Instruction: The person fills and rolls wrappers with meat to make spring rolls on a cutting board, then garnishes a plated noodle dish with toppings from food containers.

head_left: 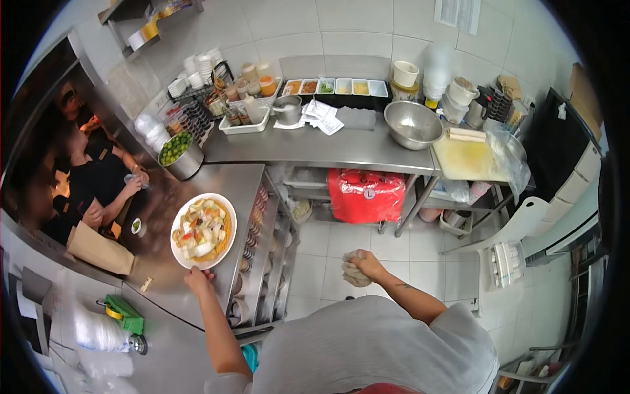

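Note:
My left hand [199, 278] grips the near rim of a white plate [228, 249], thumb and fingers closed on its edge. The plate is over the steel counter on the left; whether it rests there or is lifted I cannot tell. Heaped on it is cooked food [202, 231] with pale vegetable pieces, red bits and an orange-brown edge. My right hand [367, 264] is closed around a crumpled greyish cloth [355, 272], held in the air above the tiled floor, apart from the counters.
Beyond the plate stand a pot of green limes [182, 161] and a brown paper bag [100, 249]. People [92, 174] are behind the pass opening at left. The back counter [282, 148] bears a steel bowl [413, 125] and topping trays [335, 87]. A red bag [366, 197] sits beneath it.

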Tool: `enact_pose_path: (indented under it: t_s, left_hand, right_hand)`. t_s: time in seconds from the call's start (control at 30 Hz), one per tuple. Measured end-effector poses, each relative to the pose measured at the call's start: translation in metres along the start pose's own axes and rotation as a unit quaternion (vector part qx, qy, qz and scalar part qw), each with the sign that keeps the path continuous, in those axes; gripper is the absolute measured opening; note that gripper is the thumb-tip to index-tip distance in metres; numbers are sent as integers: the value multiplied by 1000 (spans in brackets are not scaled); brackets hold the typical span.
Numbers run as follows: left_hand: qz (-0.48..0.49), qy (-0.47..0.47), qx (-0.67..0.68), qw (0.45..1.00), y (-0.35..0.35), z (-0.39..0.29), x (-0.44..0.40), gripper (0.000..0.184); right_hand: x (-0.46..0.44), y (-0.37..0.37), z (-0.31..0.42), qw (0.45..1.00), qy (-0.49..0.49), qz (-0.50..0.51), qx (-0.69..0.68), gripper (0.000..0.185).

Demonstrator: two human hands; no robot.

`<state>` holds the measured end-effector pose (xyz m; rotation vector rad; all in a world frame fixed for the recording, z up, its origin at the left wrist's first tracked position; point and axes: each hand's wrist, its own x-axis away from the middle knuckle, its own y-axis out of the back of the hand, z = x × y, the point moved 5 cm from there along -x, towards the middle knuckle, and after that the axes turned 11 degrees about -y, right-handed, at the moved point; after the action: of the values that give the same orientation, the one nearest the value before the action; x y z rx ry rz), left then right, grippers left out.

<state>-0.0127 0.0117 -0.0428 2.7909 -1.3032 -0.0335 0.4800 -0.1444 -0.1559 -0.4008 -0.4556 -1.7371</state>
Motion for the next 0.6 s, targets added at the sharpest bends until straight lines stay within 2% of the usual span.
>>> enact_pose_path:
  t_s: [0.13,0.23,0.27,0.47,0.6]
  left_hand:
    - [5,9,-9,1000,-67,-6,-13,27]
    - [19,0,-16,1000,-111,-12,-20,26]
    - [15,23,-23,999,-126,-5,-30,24]
    - [4,29,-41,999,-190,-4,-64,25]
    - [40,32,-24,998,-226,-5,-86,24]
  right_hand:
    - [-2,60,17,998,32,-44,-38,25]
    - [-11,78,39,994,70,-55,-61,24]
    - [-17,80,47,992,87,-57,-67,24]
    - [-62,93,117,970,183,-159,28,23]
    - [-111,114,163,933,220,-268,94,33]
